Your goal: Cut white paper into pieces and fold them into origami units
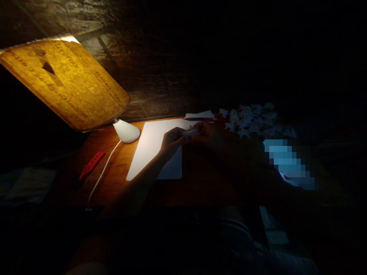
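Head view showed both hands meeting over a small folded piece of white paper (190, 132), pinched between the fingertips of the left hand (171, 142) and the right hand (208, 134). Each hand was closed on that paper piece, the left from its own side and the right from the other, and the piece sat just above the far edge of a large white sheet (151, 147) lying flat on the wooden table (120, 168). The right hand was in deep shadow, so its finger positions could only partly be made out.

Just beyond the hands lay another white paper scrap (200, 114) with a red pen-like object (213, 119) beside it. To the right of these a heap of small folded white paper shapes (254, 120) was spread on the table. Left of the sheet stood a white lamp base (126, 131), its white cord (101, 172) running toward the near table edge. A red-handled tool (91, 165) lay left of the cord. Above the lamp a large yellowish printed sheet (67, 82) leaned at a tilt, lit from behind; its lines of lettering appeared reversed and could not be read. A pixelated blue patch (288, 162) lay at the right, nothing legible on it.
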Demonstrator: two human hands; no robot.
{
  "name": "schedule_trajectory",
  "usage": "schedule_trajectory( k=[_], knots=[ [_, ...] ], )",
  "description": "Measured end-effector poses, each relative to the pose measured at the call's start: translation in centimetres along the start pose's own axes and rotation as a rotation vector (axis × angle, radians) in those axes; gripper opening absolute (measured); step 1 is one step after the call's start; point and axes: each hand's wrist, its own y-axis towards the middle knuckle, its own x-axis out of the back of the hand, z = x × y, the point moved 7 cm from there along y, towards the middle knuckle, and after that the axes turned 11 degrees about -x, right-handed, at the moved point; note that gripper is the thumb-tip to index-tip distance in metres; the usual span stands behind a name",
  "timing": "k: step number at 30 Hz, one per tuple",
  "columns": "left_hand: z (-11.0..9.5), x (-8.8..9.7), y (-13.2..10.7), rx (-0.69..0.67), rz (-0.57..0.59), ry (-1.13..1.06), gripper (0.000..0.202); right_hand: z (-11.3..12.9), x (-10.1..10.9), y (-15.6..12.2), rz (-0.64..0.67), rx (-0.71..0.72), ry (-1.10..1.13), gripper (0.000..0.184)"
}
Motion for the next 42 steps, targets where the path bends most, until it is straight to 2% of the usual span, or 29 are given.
schedule_trajectory(
  k=[5,7,9,12,18,27,35,42],
  knots=[
    [0.8,-0.8,-0.3,0.012,0.097,0.010,0.035,2.6,1.5,-0.9,-0.173,0.261,-0.214,0.025],
    [0.6,-0.8,-0.3,-0.010,0.093,0.021,0.036,3.8,1.1,-1.6,-0.160,0.358,-0.329,0.017],
    [0.2,-0.6,-0.2,-0.029,0.072,0.038,0.041,4.3,0.4,-2.0,-0.103,0.396,-0.440,0.014],
    [-0.3,-0.6,-0.2,-0.036,0.050,0.057,0.046,4.3,-0.1,-2.2,-0.065,0.396,-0.545,0.013],
    [-0.5,-0.3,-0.1,-0.067,0.031,0.102,0.048,4.6,0.0,-2.4,-0.126,0.452,-0.645,0.014],
    [-0.9,0.0,0.0,-0.184,0.045,0.116,0.042,4.9,-0.6,-2.5,-0.131,0.475,-0.761,0.017],
    [-0.7,-0.1,-0.2,-0.203,0.068,0.185,0.039,4.6,-0.9,-2.2,-0.058,0.441,-0.891,0.023],
    [-1.1,-0.1,-0.6,-0.263,0.092,0.302,0.035,4.6,-1.2,-2.1,-0.027,0.447,-0.980,0.020]
  ],
)
